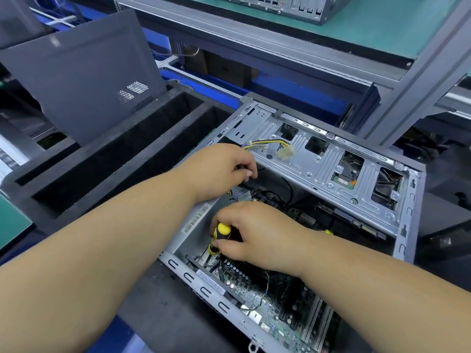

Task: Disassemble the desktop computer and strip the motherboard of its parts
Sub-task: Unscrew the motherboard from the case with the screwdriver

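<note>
My right hand (257, 233) hides most of the screwdriver (221, 234); only its glossy yellow-and-black handle shows between my curled fingers, and the tip is lost behind them. My left hand (219, 169) curls over something dark at the drive cage's edge, perhaps a cable, too shadowed to tell. The open computer case (356, 179), stamped grey sheet metal, lies on its side before me, its green motherboard (257, 296) partly under my forearm.
</note>
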